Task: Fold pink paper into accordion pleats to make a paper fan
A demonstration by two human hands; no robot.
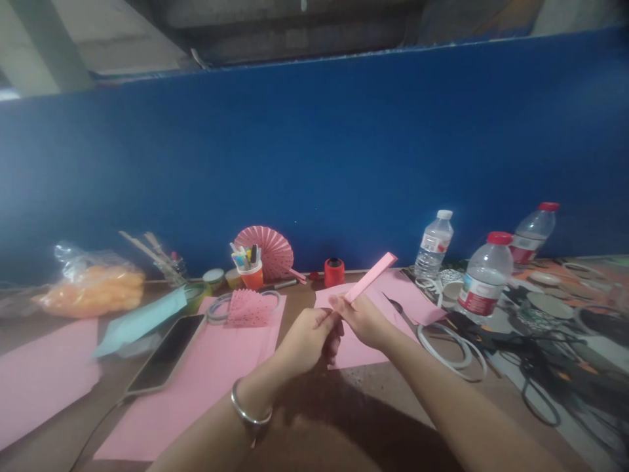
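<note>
A narrow folded strip of pink paper [372,276] slants up and to the right from between my hands. My right hand [362,319] is closed round its lower end. Touching it from the left, my left hand [310,337] has its fingers curled in at the same end, and a silver bangle [248,408] circles that wrist. The fingertips overlap, so the strip's lowest part is hidden. Beneath and behind the hands lie sheets of pink paper [356,351], with dark scissors [393,303] partly on them.
A pink pleated fan [268,249] stands behind an orange cup of pens [250,272]. A phone [167,354] lies on pink paper at left, near a bag of orange stuff [93,285]. Bottles [486,275] and tangled cables [535,367] crowd the right. A blue panel [314,144] closes the back.
</note>
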